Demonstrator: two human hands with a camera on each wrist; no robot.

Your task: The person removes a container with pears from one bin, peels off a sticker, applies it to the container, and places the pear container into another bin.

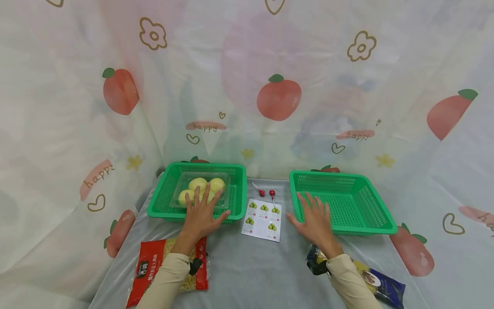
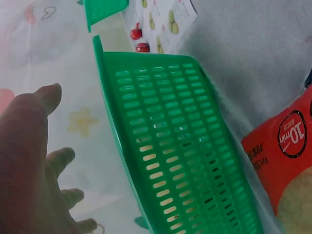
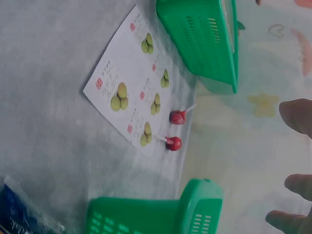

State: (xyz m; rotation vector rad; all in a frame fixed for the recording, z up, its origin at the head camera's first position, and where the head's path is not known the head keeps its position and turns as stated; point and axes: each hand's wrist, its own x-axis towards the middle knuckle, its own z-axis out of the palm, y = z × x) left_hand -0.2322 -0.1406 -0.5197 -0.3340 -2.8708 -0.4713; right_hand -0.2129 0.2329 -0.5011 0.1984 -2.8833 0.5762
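Note:
My left hand (image 1: pixel 202 216) hovers over the front of the left green basket (image 1: pixel 240 193), fingers spread, holding nothing. Inside that basket lies a clear plastic tray (image 1: pixel 176 191) with several round yellow fruits (image 1: pixel 198 184), partly hidden by my fingers. Also spread and holding nothing, my right hand (image 1: pixel 316 223) is over the near left corner of the right green basket (image 1: pixel 347 210), where nothing lies. In the left wrist view, the left hand (image 2: pixel 29 156) appears above the basket's rim. Only fingertips (image 3: pixel 287 222) of the right hand show in the right wrist view.
Between the baskets lie a white sheet of fruit stickers (image 1: pixel 262 231) and two red lollipops (image 1: pixel 262 193). A red bag of dry food (image 1: pixel 148 266) lies beneath my left forearm. A blue and yellow packet (image 1: pixel 386 285) lies by my right forearm. A printed curtain (image 1: pixel 247 56) hangs behind.

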